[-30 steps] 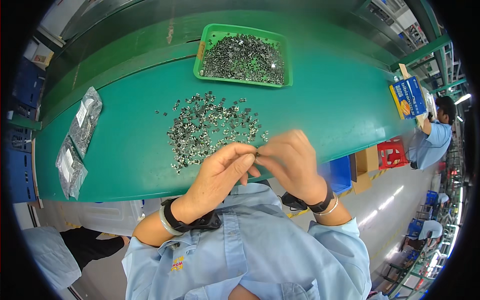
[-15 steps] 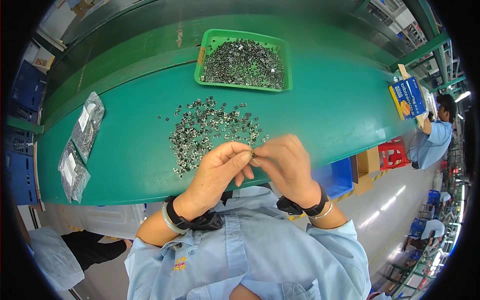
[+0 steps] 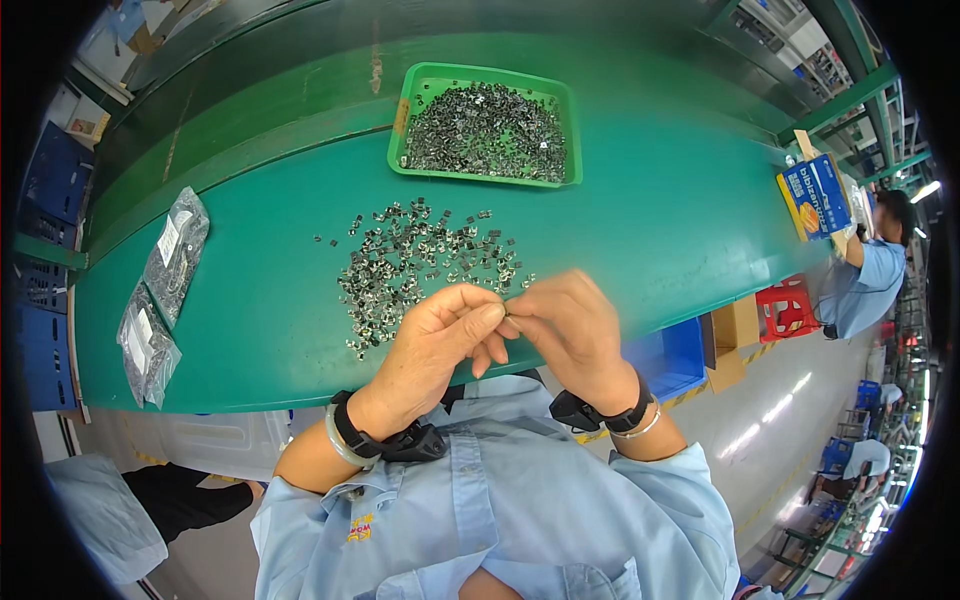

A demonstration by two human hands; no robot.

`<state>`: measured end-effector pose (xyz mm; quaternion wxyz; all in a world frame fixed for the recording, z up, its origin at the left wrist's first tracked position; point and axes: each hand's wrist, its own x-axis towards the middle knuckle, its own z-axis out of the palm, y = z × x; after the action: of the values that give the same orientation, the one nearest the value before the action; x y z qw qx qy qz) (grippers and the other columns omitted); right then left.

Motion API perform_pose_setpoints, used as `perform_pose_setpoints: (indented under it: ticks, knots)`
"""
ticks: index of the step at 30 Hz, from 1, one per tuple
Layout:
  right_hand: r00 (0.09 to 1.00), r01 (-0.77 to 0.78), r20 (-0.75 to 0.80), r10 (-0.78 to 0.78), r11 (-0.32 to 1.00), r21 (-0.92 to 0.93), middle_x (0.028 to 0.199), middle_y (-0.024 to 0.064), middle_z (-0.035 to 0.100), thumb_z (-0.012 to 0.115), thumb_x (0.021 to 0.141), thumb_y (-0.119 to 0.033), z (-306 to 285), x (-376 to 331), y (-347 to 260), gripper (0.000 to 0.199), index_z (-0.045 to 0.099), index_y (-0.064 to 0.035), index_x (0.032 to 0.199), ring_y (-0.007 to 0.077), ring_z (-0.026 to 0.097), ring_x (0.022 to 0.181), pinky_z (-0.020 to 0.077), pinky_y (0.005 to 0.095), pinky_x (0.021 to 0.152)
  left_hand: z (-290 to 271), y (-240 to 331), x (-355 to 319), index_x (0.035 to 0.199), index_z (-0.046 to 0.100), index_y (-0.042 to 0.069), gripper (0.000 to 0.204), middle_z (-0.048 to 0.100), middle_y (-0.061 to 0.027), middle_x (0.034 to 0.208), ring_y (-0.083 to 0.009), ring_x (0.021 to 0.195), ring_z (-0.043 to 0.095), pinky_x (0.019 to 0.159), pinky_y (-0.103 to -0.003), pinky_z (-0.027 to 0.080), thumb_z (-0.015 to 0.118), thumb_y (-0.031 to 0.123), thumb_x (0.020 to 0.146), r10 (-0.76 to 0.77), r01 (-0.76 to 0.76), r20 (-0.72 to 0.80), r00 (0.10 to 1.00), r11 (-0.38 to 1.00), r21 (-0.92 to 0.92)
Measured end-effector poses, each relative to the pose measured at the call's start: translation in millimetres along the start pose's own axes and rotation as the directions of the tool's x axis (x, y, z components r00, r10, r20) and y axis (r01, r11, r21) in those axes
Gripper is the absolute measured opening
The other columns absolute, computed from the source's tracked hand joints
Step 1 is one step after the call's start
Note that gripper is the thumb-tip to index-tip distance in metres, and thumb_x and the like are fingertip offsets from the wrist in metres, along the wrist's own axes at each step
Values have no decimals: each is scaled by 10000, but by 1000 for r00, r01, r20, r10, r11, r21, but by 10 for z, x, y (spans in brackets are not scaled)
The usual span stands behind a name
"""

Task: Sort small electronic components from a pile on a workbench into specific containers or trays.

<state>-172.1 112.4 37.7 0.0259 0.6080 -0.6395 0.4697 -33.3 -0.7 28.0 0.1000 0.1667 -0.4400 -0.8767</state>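
My left hand [image 3: 445, 338] and my right hand [image 3: 572, 325] meet fingertip to fingertip above the near edge of the green table [image 3: 250, 330]. Both are closed in a pinch on a tiny part, mostly covered by the fingers; its kind does not show. Just beyond my left hand lies a loose spread of small black and silver metal parts [image 3: 385, 275]. Farther back stands a green plastic tray [image 3: 485, 179] holding a heap of similar small parts [image 3: 485, 130].
Two clear plastic bags of parts [image 3: 177, 250] lie at the table's left. A blue and yellow box [image 3: 815, 197] stands at the right end, with a co-worker [image 3: 875, 270] beyond it. Below the right edge are a blue bin [image 3: 670, 358], a cardboard box [image 3: 735, 325] and a red stool [image 3: 785, 310].
The fingertips have shifted slightly around the tiny part, which shows less now. Both hands stay in nearly the same place.
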Motion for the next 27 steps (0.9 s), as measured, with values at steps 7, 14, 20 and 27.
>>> perform_pose_setpoints:
  ticks: [7, 14, 20, 27]
  knots:
    - [999, -33, -34, 35, 998, 61, 808, 42, 617, 713, 700, -17, 37, -26, -10, 203, 614, -70, 869, 209, 583, 712, 452, 313, 612, -8, -5, -6, 1024, 551, 1, 212, 627, -93, 909, -114, 719, 587, 567, -222, 458, 495, 195, 959, -15, 15, 12, 1000, 998, -64]
    - [998, -53, -42, 57, 995, 84, 803, 50, 618, 706, 699, 5, 25, -10, -42, 206, 614, -62, 870, 212, 592, 723, 472, 306, 613, 22, 4, -18, 1004, 539, 9, 195, 625, -92, 907, -130, 713, 595, 559, -235, 458, 505, 195, 953, -5, 7, 17, 1000, 993, -122]
    - [996, -74, -49, 79, 991, 112, 805, 52, 621, 705, 704, 8, 48, -37, -46, 206, 618, -58, 879, 206, 594, 727, 474, 302, 614, 5, -43, 6, 1004, 537, 30, 177, 625, -88, 907, -125, 721, 596, 570, -229, 458, 523, 197, 946, 4, -1, 29, 1000, 992, -127]
    - [994, -94, -45, 102, 983, 157, 821, 61, 627, 700, 717, 17, 53, -58, -57, 200, 619, -54, 886, 206, 598, 739, 482, 299, 630, 1, -57, 15, 948, 530, 47, 142, 630, -79, 885, -121, 706, 595, 569, -231, 449, 533, 189, 941, 13, -4, 52, 999, 984, -179]
